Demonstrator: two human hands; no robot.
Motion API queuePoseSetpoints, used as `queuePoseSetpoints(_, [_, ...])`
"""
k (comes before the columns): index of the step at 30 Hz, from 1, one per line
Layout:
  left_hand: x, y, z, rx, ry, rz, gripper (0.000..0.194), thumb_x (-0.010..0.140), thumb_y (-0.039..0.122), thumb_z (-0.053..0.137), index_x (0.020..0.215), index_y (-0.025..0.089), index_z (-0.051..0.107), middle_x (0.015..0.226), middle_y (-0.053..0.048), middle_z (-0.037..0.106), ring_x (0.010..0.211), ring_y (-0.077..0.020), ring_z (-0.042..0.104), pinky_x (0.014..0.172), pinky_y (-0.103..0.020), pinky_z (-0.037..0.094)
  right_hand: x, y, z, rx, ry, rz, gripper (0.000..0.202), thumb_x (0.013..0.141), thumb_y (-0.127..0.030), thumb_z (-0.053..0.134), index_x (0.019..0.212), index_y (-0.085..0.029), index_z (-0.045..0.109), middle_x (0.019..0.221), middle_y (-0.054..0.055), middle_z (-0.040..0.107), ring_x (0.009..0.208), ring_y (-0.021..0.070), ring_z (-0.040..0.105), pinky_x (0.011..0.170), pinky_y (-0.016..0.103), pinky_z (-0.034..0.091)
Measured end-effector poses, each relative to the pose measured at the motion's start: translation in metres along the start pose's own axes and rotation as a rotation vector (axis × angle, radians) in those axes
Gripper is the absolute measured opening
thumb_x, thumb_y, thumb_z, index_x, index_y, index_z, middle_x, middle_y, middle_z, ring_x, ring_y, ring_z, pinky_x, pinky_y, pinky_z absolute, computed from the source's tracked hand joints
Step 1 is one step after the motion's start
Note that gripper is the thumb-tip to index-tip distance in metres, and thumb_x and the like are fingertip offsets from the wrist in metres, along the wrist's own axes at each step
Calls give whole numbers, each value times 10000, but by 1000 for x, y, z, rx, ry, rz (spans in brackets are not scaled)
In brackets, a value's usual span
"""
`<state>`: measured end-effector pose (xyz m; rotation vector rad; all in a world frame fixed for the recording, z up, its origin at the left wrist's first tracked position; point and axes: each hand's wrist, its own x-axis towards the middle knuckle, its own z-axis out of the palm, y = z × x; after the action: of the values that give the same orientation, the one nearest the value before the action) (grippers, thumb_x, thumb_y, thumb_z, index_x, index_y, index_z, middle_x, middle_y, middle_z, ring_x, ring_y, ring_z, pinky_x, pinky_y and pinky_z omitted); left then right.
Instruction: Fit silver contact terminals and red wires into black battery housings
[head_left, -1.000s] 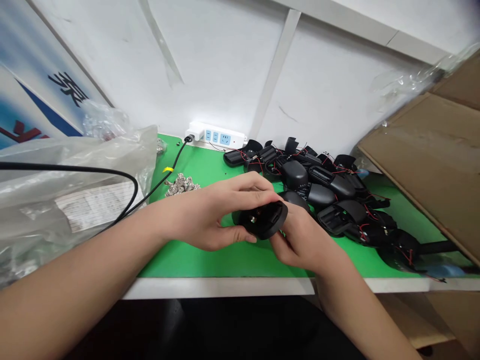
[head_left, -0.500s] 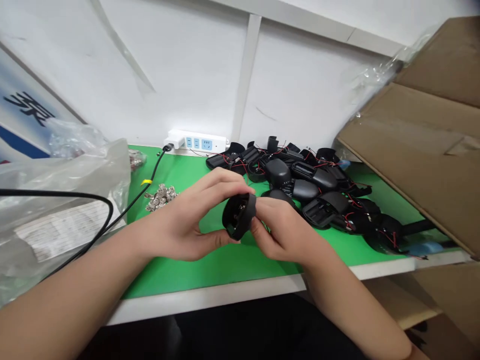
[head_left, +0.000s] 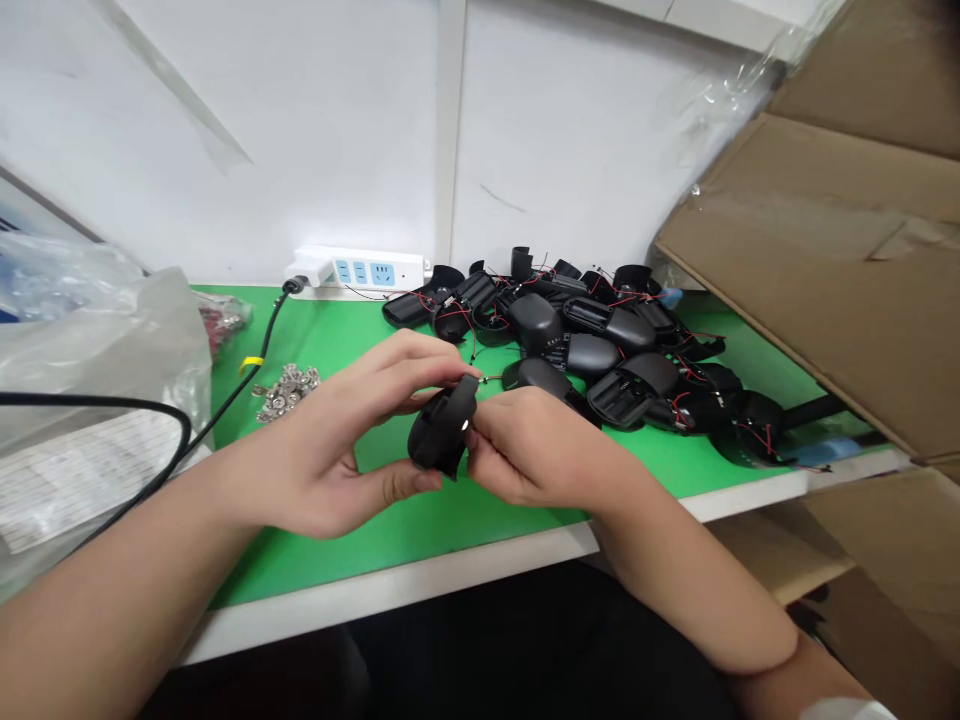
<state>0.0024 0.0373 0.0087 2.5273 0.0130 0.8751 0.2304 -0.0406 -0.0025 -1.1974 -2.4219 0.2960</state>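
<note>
My left hand (head_left: 345,440) is closed around a black plastic housing (head_left: 439,430), thumb below and fingers above it. The housing is tilted, and its curved rim faces my right hand (head_left: 532,445). That hand's fingers are curled together against the rim. A small shiny spot shows at their tips, and whatever they pinch is hidden. Behind the housing, a thin wire with a small bright end (head_left: 486,379) shows. On the green mat left of the hands lies a heap of small silvery metal parts (head_left: 287,392).
Many similar black housings (head_left: 536,322) with red wires are piled behind my right hand. A white power strip (head_left: 367,270) with a black cable (head_left: 270,335) stands by the wall. Plastic bags (head_left: 112,310) lie left; a cardboard box (head_left: 825,230) leans in from the right.
The housing has been turned, so its open hollow no longer faces me and its outer side shows. Both hands stay at it, and the whole view has shifted slightly.
</note>
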Motion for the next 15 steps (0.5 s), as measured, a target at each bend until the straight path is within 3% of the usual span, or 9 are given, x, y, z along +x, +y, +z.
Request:
queuePoseSetpoints(7, [0,1,-1,-45,-39,-4,655,895,217,758,1505,194,522,1331,-165,619,1205,-287,631,1013,-409,600,1,0,-2,-67,-101,-30,252,968,-278,421,752,-196,523,718,67,658,595,156,495,605,309,326])
queuePoseSetpoints(15, [-2,1,2,-73,-38,96,790,895,132,742,1613,164,415,1369,-194,594,1294,-273,587,1112,-396,570,-2,-3,0,-127,-94,-57,238,945,-254,449,817,-148,619,782,125,727,695,225,639,669,341,456])
